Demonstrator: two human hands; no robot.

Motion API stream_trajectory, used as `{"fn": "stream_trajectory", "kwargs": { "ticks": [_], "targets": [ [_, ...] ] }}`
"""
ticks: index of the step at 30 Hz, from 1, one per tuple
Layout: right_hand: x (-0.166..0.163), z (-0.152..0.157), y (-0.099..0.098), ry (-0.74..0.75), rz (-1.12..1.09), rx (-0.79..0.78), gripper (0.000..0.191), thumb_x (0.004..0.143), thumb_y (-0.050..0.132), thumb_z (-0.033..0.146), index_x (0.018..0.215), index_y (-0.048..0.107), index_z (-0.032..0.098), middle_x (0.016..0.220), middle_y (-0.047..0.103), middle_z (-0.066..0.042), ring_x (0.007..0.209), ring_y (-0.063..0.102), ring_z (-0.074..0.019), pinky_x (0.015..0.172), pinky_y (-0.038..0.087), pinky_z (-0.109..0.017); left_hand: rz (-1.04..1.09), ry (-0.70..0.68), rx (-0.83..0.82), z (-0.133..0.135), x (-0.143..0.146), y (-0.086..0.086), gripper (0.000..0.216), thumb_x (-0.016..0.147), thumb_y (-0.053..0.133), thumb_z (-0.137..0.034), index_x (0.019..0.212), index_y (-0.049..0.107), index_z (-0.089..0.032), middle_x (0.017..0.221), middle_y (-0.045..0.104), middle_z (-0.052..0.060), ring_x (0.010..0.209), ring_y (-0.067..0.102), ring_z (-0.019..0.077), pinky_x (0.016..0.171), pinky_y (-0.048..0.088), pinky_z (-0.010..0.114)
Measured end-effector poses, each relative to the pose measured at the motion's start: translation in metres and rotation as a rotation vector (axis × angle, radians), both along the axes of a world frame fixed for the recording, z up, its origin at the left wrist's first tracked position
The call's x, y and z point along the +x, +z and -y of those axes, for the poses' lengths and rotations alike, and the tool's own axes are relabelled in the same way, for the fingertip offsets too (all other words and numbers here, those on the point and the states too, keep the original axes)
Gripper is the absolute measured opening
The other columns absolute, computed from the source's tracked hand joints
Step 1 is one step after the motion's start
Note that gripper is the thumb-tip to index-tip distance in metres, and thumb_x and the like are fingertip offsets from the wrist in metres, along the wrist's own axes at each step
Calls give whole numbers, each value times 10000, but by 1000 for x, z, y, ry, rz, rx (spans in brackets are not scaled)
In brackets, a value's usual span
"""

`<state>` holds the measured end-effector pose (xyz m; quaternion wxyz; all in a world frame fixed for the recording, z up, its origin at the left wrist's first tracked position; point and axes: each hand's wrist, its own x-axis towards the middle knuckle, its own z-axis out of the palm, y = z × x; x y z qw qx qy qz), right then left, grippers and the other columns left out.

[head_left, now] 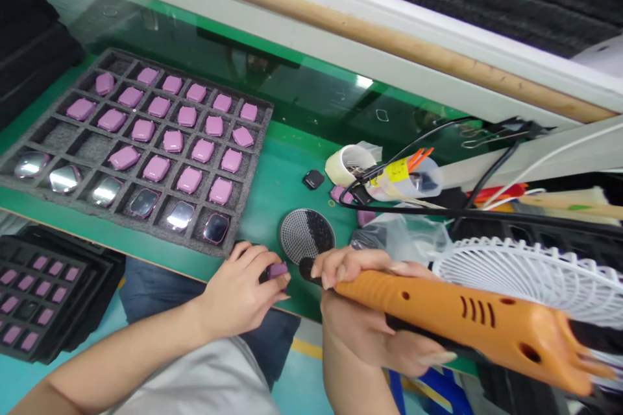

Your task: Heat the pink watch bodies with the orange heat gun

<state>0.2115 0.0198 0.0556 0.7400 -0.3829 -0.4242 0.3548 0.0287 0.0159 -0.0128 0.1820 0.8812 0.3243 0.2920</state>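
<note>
My left hand (243,288) is closed at the front edge of the green bench, its fingers pinching a pink watch case (277,270). My right hand (360,311) wraps round an orange electric screwdriver (448,305) with vent slots and a dark nose pointing left, towards the watch case. A small gap separates the nose from the case. Just beyond both hands lies a round perforated dish (296,233), partly dark. Left of it, a grey foam tray (241,204) holds many pink watch cases in its pockets; the nearest row shows glossy dark or mirror-like faces.
A tape roll (335,165) and a plastic cup (431,178) stand behind the dish, near a small black watch case (313,179). Black cables (413,211) cross there. A white fan guard (535,272) is at right. Lower left, stacked trays (92,298) sit below the bench.
</note>
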Motion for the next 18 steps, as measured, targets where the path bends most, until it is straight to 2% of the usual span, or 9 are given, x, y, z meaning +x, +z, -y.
{"fn": "stream_trajectory", "kwargs": {
  "ticks": [4, 10, 18],
  "targets": [
    [-5, 1, -4, 47, -10, -14, 504, 932, 715, 792, 1204, 694, 368, 855, 674, 45, 592, 600, -171, 546, 562, -365, -8, 2, 5, 0, 0, -1, 190, 1081, 743, -324, 1239, 769, -223, 1272, 732, 118, 1156, 655, 288, 1021, 515, 491],
    [-11, 0, -12, 21, -6, -17, 541, 925, 682, 841, 1196, 693, 373, 831, 678, 49, 567, 589, -174, 517, 554, -358, -10, 2, 0, 1, 0, -2, 195, 1081, 741, -334, 1236, 777, -223, 1269, 734, 125, 1163, 662, 291, 1018, 514, 494],
    [-11, 1, -10, 48, 25, -44, 539, 905, 714, 841, 1197, 705, 388, 816, 678, 51, 572, 616, -183, 515, 552, -359, -16, 4, -16, 1, 1, -3, 208, 1079, 746, -344, 1251, 784, -233, 1282, 734, 128, 1183, 665, 294, 1026, 510, 499]
  ]
}}
